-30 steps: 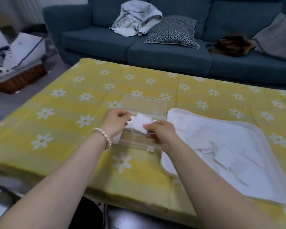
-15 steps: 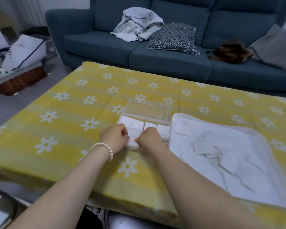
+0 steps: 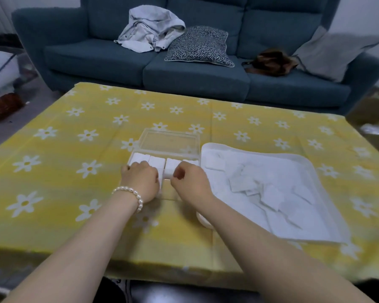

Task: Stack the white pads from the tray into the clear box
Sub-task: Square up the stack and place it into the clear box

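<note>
Both hands cover the near half of the clear box (image 3: 170, 147), so the pads beneath them are hidden. The left hand (image 3: 141, 181) and right hand (image 3: 189, 182) have curled fingers pressed down among the white pads (image 3: 157, 161); whether either pinches one I cannot tell. Loose pads lie in the tray (image 3: 302, 159) just right of the box. Compared with half a second ago, the hands sit slightly farther apart, showing a pad between them.
</note>
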Tool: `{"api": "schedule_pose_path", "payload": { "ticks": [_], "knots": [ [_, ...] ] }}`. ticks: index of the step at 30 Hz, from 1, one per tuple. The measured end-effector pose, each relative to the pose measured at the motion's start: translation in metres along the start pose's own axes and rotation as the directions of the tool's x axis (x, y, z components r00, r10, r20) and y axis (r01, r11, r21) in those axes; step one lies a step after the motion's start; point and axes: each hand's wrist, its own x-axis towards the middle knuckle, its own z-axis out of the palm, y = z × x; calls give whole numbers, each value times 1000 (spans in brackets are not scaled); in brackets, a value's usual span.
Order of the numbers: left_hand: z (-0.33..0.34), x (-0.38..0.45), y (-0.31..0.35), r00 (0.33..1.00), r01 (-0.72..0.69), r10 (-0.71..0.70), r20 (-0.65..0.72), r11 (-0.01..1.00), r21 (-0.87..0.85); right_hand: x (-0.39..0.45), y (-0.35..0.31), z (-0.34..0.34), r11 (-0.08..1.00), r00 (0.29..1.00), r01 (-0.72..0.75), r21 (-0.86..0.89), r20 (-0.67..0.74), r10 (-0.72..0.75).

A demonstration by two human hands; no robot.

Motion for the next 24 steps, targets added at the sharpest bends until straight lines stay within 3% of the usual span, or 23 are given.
{"api": "schedule_pose_path", "payload": {
  "ticks": [3,8,12,15,18,21,24],
  "knots": [
    [-10,-5,33,992,-87,74,-106,989,-117,-19,41,-50,996,1000,10,-88,-12,-11],
    [-7,-16,110,928,-372,363,-85,893,-253,-52,131,-134,932,975,-215,-291,-2,224],
    [9,-21,160,853,-518,519,-61,824,-228,-67,181,-159,906,931,-365,-214,-94,353],
    [24,-25,183,821,-565,569,-37,802,-193,-63,191,-149,938,972,-232,-259,-100,213],
    [36,-24,194,808,-585,588,-36,792,-174,-47,191,-130,899,995,-75,-431,30,98],
    [41,-28,189,804,-578,594,9,785,-222,-30,191,-123,844,993,-76,-531,39,114],
    [43,-34,175,834,-514,547,68,817,-262,-14,198,-135,900,993,-113,-422,-5,122]
  ]
}}
